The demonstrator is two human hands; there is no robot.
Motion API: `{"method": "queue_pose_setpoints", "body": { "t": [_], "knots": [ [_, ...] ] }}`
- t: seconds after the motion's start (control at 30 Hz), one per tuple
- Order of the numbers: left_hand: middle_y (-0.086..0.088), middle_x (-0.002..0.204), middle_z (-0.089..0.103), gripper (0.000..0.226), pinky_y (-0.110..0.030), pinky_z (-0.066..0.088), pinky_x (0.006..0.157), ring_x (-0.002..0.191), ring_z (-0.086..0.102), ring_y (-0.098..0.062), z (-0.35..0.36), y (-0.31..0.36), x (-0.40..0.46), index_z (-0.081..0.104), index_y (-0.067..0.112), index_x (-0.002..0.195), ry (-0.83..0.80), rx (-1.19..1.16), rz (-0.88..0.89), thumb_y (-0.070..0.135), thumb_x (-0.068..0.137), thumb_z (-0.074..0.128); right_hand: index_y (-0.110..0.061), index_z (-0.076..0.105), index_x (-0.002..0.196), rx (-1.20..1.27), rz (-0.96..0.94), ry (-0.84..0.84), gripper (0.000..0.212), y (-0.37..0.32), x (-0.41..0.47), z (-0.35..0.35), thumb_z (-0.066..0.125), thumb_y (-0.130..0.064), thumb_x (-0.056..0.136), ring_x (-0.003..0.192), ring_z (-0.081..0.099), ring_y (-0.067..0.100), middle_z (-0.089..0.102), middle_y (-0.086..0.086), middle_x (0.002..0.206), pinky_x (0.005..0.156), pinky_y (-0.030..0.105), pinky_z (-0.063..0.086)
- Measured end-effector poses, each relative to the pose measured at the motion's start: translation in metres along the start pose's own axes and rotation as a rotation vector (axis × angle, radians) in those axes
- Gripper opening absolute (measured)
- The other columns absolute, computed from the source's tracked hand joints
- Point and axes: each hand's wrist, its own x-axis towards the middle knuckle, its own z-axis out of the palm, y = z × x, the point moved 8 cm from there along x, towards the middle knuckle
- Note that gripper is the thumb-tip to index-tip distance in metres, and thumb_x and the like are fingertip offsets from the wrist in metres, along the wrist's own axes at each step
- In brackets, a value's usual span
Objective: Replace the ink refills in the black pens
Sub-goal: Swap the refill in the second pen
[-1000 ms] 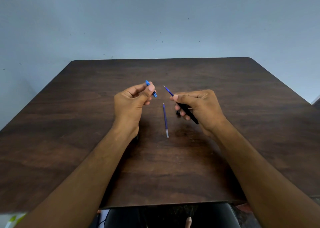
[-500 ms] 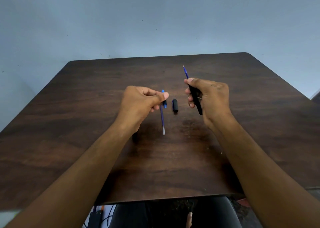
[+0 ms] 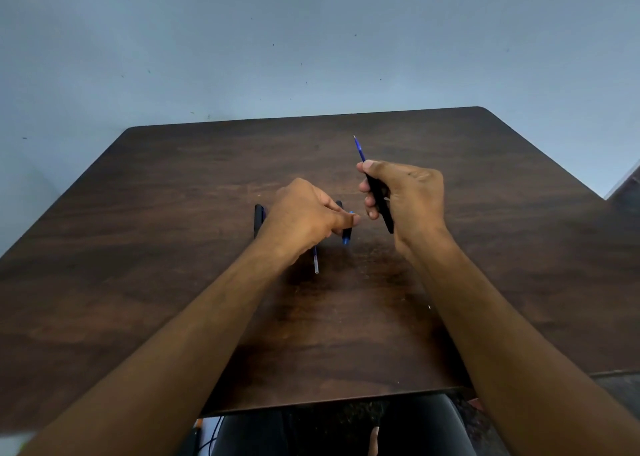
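1. Since half a second ago, the left hand (image 3: 308,213) has dropped toward the table (image 3: 173,248) and the blue tip piece (image 3: 347,236) now sits at or on the wood just below its thumb. A second black pen (image 3: 258,221), not visible in the earlier frames, now shows beyond the left wrist.
2. Right hand (image 3: 405,196): fingers curled round the black pen barrel (image 3: 381,203), thumb pressed near the top. The blue refill (image 3: 359,149) stands out of the barrel, tip up and away from the body; judged held so to keep the refill seated until the tip piece goes back on.
3. Left hand: thumb and forefinger are close together just above the tip piece. Whether they pinch it or have let go cannot be told.
4. A loose refill (image 3: 315,263) lies on the table, partly hidden under the left hand, its clear end toward the person; judged to be the removed one, set aside within reach.
5. A black cap (image 3: 339,204) lies between the hands, mostly covered by the left fingers.
6. Judgement: refill inserted, closure of this pen outstanding; second pen untouched.
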Motion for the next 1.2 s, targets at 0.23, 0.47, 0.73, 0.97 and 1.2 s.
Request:
{"method": "queue_pose_setpoints", "body": {
  "t": [0.23,0.47,0.73,0.97,1.2],
  "knots": [
    [0.006,0.059,0.069,0.030,-0.021,0.045,0.051,0.055,0.061,-0.002,0.011,0.009,0.003,0.078,0.020,0.072,0.005,0.259,0.015,0.047,0.064,0.088,-0.005,0.081,0.082,0.007,-0.014,0.007,0.010,0.000,0.001,0.000,0.074,-0.011,0.086,0.047,0.054,0.020,0.068,0.012,0.063,0.042,0.028,0.043],
    [0.001,0.072,0.067,0.031,-0.029,0.049,0.063,0.075,0.064,-0.016,0.020,0.001,0.010,0.066,0.026,0.065,-0.014,0.474,-0.002,0.051,0.064,0.086,-0.004,0.080,0.077,-0.018,0.045,-0.047,0.012,0.007,-0.003,0.007,0.074,-0.011,0.084,0.047,0.052,0.021,0.066,0.014,0.062,0.040,0.027,0.040],
    [0.008,0.059,0.059,0.032,-0.022,0.035,0.054,0.057,0.053,-0.006,0.005,0.009,0.005,0.061,0.026,0.059,0.053,0.421,0.089,0.045,0.069,0.085,0.006,0.077,0.084,0.001,0.117,-0.102,0.015,0.012,-0.007,0.012,0.073,-0.008,0.085,0.050,0.055,0.025,0.065,0.016,0.066,0.041,0.031,0.048],
    [0.010,0.068,0.072,0.019,-0.011,0.046,0.055,0.065,0.065,-0.003,-0.043,0.001,-0.015,0.076,0.024,0.073,0.200,0.110,0.253,0.040,0.070,0.085,0.005,0.078,0.088,0.212,0.240,-0.165,0.011,0.020,-0.007,0.021,0.072,-0.004,0.085,0.062,0.060,0.016,0.071,0.009,0.076,0.053,0.031,0.051],
    [-0.001,0.070,0.075,0.021,-0.031,0.056,0.065,0.063,0.067,-0.009,-0.027,-0.008,-0.021,0.077,0.023,0.082,0.087,-0.299,0.281,0.042,0.074,0.083,-0.002,0.081,0.084,0.228,0.302,-0.261,0.013,0.024,-0.014,0.031,0.070,-0.006,0.088,0.073,0.060,0.024,0.074,0.011,0.089,0.063,0.036,0.051]
  ]
}}
